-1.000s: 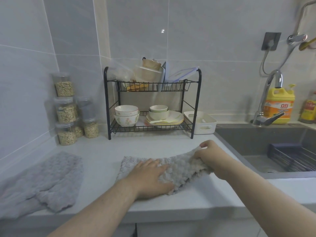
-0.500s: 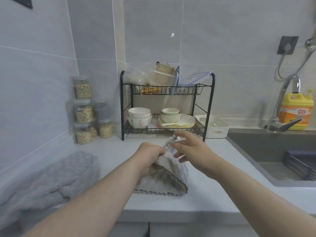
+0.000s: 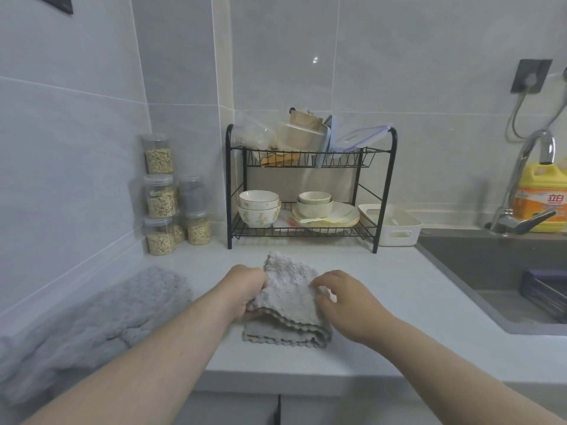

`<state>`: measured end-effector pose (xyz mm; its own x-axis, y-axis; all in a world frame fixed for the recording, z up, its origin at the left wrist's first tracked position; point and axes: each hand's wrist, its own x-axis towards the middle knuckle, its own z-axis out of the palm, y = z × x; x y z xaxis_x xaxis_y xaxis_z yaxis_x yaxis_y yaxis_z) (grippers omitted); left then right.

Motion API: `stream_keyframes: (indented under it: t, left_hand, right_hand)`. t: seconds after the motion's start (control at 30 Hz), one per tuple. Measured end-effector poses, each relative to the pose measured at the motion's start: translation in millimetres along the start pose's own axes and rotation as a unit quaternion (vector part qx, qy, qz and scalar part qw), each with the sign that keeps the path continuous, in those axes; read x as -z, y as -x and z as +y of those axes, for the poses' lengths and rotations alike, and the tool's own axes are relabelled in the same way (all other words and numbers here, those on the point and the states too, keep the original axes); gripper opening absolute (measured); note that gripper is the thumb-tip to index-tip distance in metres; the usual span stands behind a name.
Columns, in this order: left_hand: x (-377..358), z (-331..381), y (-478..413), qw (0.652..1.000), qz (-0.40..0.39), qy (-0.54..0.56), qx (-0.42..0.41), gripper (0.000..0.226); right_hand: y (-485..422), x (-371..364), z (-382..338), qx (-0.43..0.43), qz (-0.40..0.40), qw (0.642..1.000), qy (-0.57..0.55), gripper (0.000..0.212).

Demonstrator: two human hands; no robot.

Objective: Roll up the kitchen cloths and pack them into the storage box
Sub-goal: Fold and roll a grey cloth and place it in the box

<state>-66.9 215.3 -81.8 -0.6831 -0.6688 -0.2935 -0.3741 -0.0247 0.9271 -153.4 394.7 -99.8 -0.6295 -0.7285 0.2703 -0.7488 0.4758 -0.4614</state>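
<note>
A light grey kitchen cloth [image 3: 290, 302] lies folded over on the white counter [image 3: 414, 302], its far part lifted. My left hand [image 3: 245, 289] grips the cloth's left edge with curled fingers. My right hand [image 3: 340, 299] touches the cloth's right side, its fingers bent over the fabric. A second grey cloth [image 3: 101, 320] lies crumpled at the counter's left. The white storage box [image 3: 395, 225] stands beside the dish rack, to its right.
A black two-tier dish rack [image 3: 310, 191] with bowls and plates stands at the back. Stacked grain jars [image 3: 162, 194] fill the left corner. The sink [image 3: 506, 271], tap [image 3: 521, 185] and yellow detergent bottle [image 3: 543, 197] are at the right.
The cloth, spread flat a second ago, has been folded over on itself. Both hands have come together at its middle, and the view has shifted to the left.
</note>
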Motion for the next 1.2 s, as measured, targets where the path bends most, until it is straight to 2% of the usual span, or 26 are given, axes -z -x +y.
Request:
stream_keyframes:
  t: [0.17, 0.27, 0.3, 0.37, 0.4, 0.43, 0.5, 0.53, 0.6, 0.7, 0.87, 0.97, 1.03, 1.1, 1.17, 1.2]
  left_hand:
    - [3.6, -4.7, 7.0, 0.994, -0.011, -0.109, 0.006, 0.013]
    - [5.5, -9.0, 6.8, 0.980, -0.006, -0.197, -0.039, 0.011]
    - [7.7, -10.8, 5.4, 0.962, 0.010, -0.260, -0.083, 0.007]
    - [13.4, -14.8, 0.6, 0.875, 0.079, -0.421, -0.227, 0.021]
    - [15.3, -15.7, -0.3, 0.838, 0.085, -0.445, -0.303, 0.027]
    - [16.1, -15.5, 1.2, 0.818, 0.052, -0.448, -0.357, 0.032]
    - [14.1, -17.6, 1.6, 0.800, -0.062, -0.461, -0.378, 0.043]
    - [11.7, -21.8, -1.6, 0.796, -0.105, -0.481, -0.352, 0.050]
    - [9.5, -31.0, -8.4, 0.794, -0.138, -0.512, -0.296, 0.061]
    - [9.7, -36.4, -13.5, 0.791, -0.149, -0.530, -0.267, 0.066]
    - [5.1, -35.1, -16.3, 0.790, -0.156, -0.539, -0.246, 0.066]
    - [2.0, -32.9, -11.1, 0.801, -0.136, -0.533, -0.237, 0.064]
    - [-0.3, -27.8, -2.0, 0.785, -0.084, -0.559, -0.254, 0.056]
    - [-1.6, -21.7, 8.9, 0.769, -0.027, -0.565, -0.297, 0.046]
    - [-1.0, -18.7, 14.3, 0.793, 0.000, -0.517, -0.323, 0.040]
    - [-0.4, -18.2, 12.3, 0.806, 0.015, -0.492, -0.328, 0.036]
  right_hand:
    - [-1.7, -11.1, 2.5, 0.028, -0.033, 0.997, 0.066, 0.035]
    - [-1.5, -14.5, 4.8, 0.036, -0.052, 0.995, 0.083, 0.040]
    - [-1.3, -14.0, 4.7, 0.035, -0.049, 0.995, 0.077, 0.039]
    - [-2.1, -8.3, 2.9, 0.042, -0.017, 0.997, 0.055, 0.033]
    - [-3.1, -4.4, 1.3, 0.047, 0.001, 0.998, 0.047, 0.033]
    - [-4.2, -1.3, 0.1, 0.047, 0.006, 0.998, 0.046, 0.035]
    - [-5.9, 0.5, -1.0, 0.043, -0.025, 0.997, 0.057, 0.039]
    - [-6.6, -1.7, -0.1, 0.041, -0.052, 0.996, 0.066, 0.040]
    - [-6.4, -10.4, 3.7, 0.028, -0.105, 0.991, 0.081, 0.045]
    - [-5.8, -21.1, 14.3, 0.007, -0.141, 0.985, 0.102, 0.053]
    - [-9.0, -26.5, 22.3, 0.014, -0.154, 0.979, 0.133, 0.053]
    - [-16.8, -18.4, 21.7, 0.008, -0.176, 0.979, 0.105, 0.052]
    - [-25.1, -6.9, 24.9, -0.019, -0.152, 0.984, 0.093, 0.051]
    - [-30.4, 6.8, 27.0, -0.060, -0.063, 0.988, 0.130, 0.043]
    - [-30.3, 14.6, 23.9, -0.102, 0.019, 0.987, 0.121, 0.026]
    - [-28.3, 16.2, 20.7, -0.119, 0.027, 0.988, 0.098, 0.028]
